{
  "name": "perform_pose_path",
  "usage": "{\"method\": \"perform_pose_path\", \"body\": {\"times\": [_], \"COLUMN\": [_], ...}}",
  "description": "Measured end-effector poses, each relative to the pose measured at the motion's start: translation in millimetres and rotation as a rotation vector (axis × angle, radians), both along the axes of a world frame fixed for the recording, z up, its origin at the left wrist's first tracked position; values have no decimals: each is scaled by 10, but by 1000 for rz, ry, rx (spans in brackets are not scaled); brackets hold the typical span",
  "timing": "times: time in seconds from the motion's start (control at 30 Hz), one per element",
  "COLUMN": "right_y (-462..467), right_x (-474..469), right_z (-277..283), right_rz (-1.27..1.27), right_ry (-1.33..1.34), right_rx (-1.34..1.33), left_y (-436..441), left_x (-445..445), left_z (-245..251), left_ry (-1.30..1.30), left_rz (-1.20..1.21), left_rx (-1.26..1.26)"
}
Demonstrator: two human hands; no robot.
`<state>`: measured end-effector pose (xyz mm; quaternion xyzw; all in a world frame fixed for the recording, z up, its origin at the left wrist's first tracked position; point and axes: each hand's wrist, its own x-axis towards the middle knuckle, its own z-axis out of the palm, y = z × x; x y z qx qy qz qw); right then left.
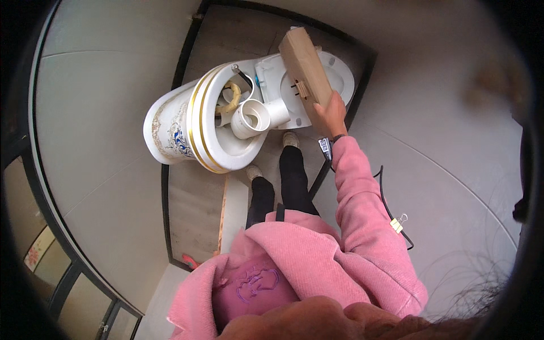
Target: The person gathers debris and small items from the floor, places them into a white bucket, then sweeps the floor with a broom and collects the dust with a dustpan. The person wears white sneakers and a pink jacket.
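My right hand grips the lower end of a long brown cardboard box, held tilted over a white toilet seat. My left hand is out of view. Left of the box lies a white ceramic toilet with gold bands and a blue pattern, its wide rim facing up. Inside its opening are white plastic pipe fittings, a yellowish ring and a black flexible hose with a metal end. A wired device is strapped at my right wrist.
Grey walls stand close on both sides. Dark edging frames the tiled floor. A pale board lies beside my feet, with a small red item near the lower corner. A black cable with a yellow binder clip hangs along my right sleeve.
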<state>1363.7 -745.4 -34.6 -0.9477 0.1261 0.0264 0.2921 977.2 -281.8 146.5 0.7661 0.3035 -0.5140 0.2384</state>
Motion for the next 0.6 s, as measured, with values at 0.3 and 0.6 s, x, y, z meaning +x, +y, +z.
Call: {"method": "perform_pose_path", "body": {"times": [0.3, 0.6], "right_y": [386, 834], "right_x": [-288, -360], "right_z": [-187, -102], "right_rz": [-135, -150], "right_ry": [-13, 2], "right_rx": [7, -121], "left_y": [-109, -12], "left_x": [-79, -395], "left_z": [-67, -102], "left_ry": [102, 87], "left_rz": [14, 8], "left_rx": [-42, -80]}}
